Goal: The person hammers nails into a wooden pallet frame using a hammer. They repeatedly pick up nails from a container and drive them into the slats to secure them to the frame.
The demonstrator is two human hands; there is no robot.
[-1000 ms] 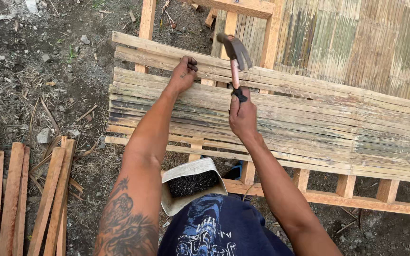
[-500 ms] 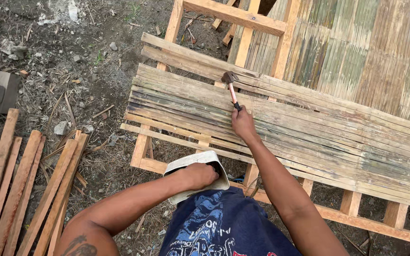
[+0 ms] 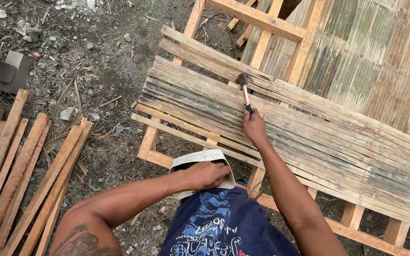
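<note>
Right hand [image 3: 255, 127] clenched on hammer [image 3: 244, 90], resting on bamboo slats [image 3: 309, 132]; left hand [image 3: 207, 174] reaching into pouch [image 3: 200, 157], grip unclear. Possibly splitting a thin slat by an off-centre blow.

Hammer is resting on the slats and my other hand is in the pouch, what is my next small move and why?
Probably lift a nail out: the left hand is inside the white waist pouch, while the right hand rests the pink-handled hammer head on the bamboo slats, and no nail shows there.

— Is anything blocking the near edge of the slat frame [image 3: 309, 142]?
— The white container [image 3: 200, 159] is sitting there — beyond it, the slats are lying bare toward the far corner.
</note>
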